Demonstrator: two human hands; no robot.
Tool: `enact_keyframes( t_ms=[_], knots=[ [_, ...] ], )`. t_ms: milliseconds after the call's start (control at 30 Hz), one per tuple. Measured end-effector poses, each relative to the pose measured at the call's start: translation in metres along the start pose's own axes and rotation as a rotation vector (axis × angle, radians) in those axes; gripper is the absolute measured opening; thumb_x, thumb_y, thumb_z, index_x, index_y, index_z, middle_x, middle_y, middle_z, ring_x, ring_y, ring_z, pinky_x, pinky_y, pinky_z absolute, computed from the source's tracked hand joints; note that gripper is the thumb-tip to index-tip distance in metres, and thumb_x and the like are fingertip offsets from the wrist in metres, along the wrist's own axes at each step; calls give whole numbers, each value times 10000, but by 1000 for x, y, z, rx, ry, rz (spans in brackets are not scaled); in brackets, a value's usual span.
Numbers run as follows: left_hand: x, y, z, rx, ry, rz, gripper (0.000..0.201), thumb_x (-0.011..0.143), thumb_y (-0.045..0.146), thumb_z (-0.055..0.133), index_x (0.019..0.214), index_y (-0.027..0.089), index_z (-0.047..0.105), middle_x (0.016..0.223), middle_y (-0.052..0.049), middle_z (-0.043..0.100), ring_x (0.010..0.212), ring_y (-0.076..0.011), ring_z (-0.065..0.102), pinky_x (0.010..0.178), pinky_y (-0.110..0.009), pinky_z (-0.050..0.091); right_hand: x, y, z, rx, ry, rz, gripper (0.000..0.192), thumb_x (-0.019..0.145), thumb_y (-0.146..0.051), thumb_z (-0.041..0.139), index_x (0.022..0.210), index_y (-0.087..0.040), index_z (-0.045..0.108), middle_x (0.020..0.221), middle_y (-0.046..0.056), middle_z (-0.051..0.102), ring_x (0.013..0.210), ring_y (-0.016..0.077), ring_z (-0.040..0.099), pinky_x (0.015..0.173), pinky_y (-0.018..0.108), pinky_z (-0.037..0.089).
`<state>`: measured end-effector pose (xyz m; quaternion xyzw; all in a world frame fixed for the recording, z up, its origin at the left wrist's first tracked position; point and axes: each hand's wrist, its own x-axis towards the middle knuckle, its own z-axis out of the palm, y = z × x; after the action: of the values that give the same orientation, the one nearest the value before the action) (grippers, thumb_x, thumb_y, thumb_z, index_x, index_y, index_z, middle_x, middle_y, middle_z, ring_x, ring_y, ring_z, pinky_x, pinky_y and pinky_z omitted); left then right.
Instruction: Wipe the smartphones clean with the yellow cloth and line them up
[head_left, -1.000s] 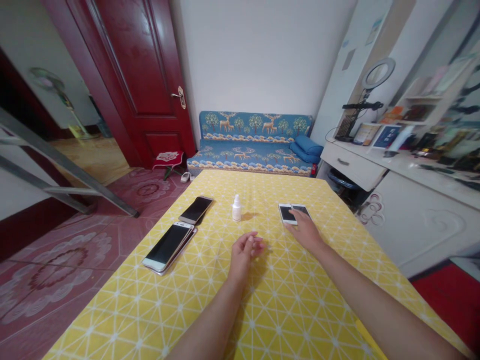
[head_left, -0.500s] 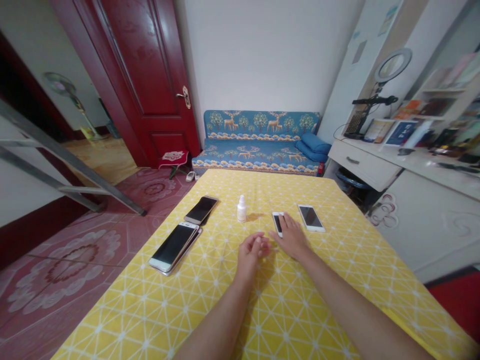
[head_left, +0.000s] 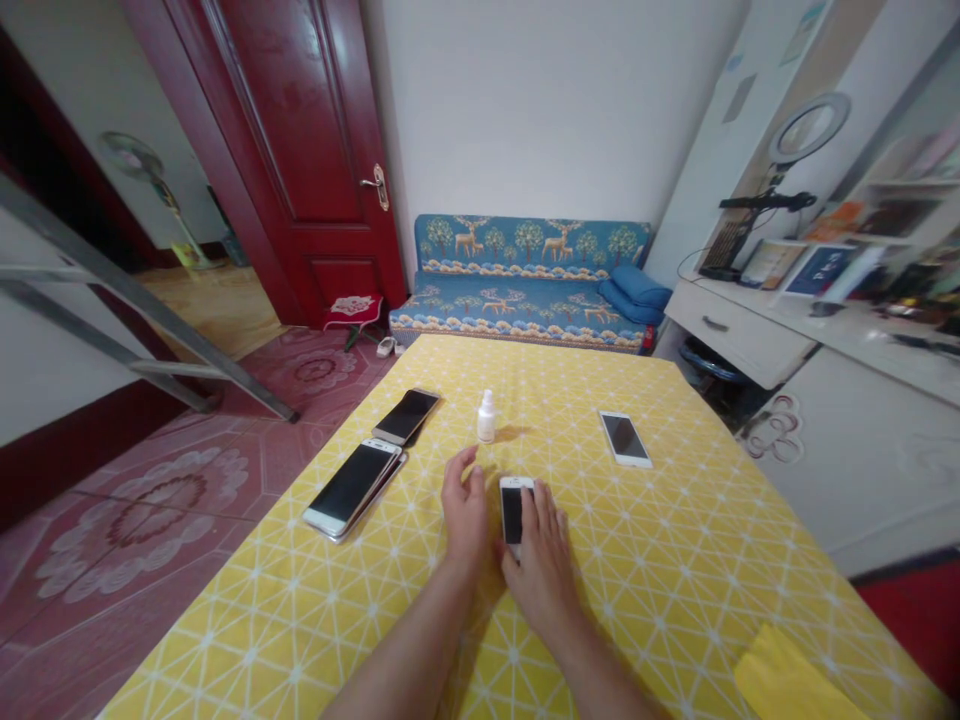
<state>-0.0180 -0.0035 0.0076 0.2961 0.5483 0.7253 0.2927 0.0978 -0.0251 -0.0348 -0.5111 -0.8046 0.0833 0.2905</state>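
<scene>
A small white smartphone with a dark screen lies on the yellow patterned tablecloth in front of me. My right hand grips it, fingers over its right side and thumb at its lower left. Just left of the phone, my left hand is open, fingers partly curled, apart from the phone. Beyond that hand stands a small white spray bottle. Another white smartphone rests farther to the right, screen dark.
On the left lie a stack of phones and, behind it, a phone with a gold-toned edge. A folded yellow cloth is at the lower right. Past the table's far edge stands a blue patterned sofa; a white cabinet is at the right.
My right hand has brought the small phone nearer and to the left. My left hand has shifted slightly left and its fingers have spread. The yellow cloth now shows more fully.
</scene>
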Motion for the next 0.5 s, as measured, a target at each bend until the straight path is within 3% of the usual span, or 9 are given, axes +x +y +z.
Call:
enact_keyframes(
  t_ms=[167, 300, 400, 500],
  knots=[
    [38, -5, 4, -25, -24, 79, 447, 759, 170, 656, 1188, 261, 574, 1360, -75, 508, 1335, -238, 389, 1137, -389, 236, 11, 6, 2, 68, 161, 84, 660, 851, -167, 441, 1465, -112, 207, 1549, 220, 219, 1452, 340, 154, 1114, 604, 234],
    [59, -13, 10, -11, -63, 120, 581, 673, 121, 727, 1218, 239, 565, 1460, -90, 436, 1418, -241, 274, 1170, -367, 154, 18, 15, 7, 79, 210, 161, 602, 868, -187, 417, 1444, -113, 260, 1531, 228, 257, 1442, 361, 180, 1100, 624, 232],
    [67, -20, 14, -47, -98, 88, 652, 613, 107, 774, 1213, 248, 559, 1494, -89, 409, 1437, -232, 245, 1166, -374, 178, 21, 17, 8, 102, 207, 188, 583, 877, -232, 424, 1427, -89, 293, 1511, 242, 294, 1432, 364, 213, 1103, 616, 238],
    [73, -30, 15, -128, -83, 24, 683, 577, 92, 799, 1198, 250, 563, 1455, -100, 464, 1411, -237, 314, 1118, -377, 290, 16, 28, -10, 183, 205, 175, 557, 889, -303, 437, 1417, -153, 340, 1505, 186, 335, 1417, 324, 275, 1082, 561, 331]
  ],
)
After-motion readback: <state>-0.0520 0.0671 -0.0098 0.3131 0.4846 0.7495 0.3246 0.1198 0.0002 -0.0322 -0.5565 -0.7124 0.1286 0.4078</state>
